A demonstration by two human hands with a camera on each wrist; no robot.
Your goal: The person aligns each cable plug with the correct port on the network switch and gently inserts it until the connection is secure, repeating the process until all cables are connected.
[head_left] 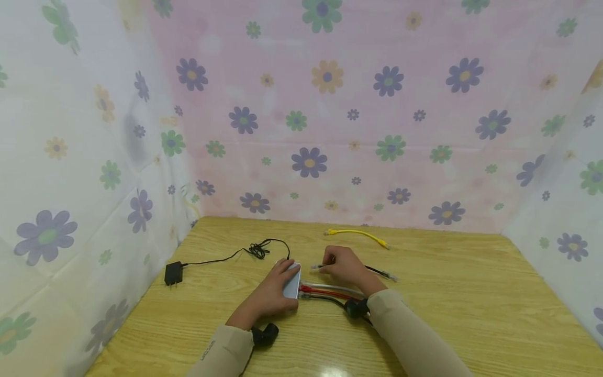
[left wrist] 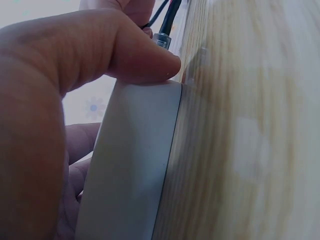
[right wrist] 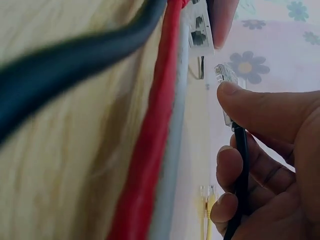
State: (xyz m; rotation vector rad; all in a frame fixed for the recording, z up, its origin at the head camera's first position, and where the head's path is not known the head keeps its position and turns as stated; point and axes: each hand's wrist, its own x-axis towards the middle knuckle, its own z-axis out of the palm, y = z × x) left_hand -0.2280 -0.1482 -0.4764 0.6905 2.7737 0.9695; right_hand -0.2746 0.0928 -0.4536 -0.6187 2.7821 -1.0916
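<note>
A white network switch (head_left: pixel 292 285) lies on the wooden table, its ports facing right. My left hand (head_left: pixel 272 290) grips it, fingers at the far end and thumb at the near end. White (head_left: pixel 336 287), red (head_left: pixel 330 292) and black (head_left: pixel 326 298) network cables run out of its right side. Right of the switch, my right hand (head_left: pixel 346 264) pinches a second black network cable (right wrist: pixel 241 155) near its clear plug (right wrist: pixel 224 73). In the right wrist view that plug points toward the switch, apart from it, and port openings (right wrist: pixel 199 37) show beside the plugged cables.
A yellow network cable (head_left: pixel 360 232) lies farther back on the table (head_left: pixel 447 293). At the left is a black power adapter (head_left: pixel 174 273); its thin cord (head_left: pixel 258 250), bunched midway, leads to the switch's far end. Flower-printed sheets (head_left: pixel 356 152) hang behind and at both sides.
</note>
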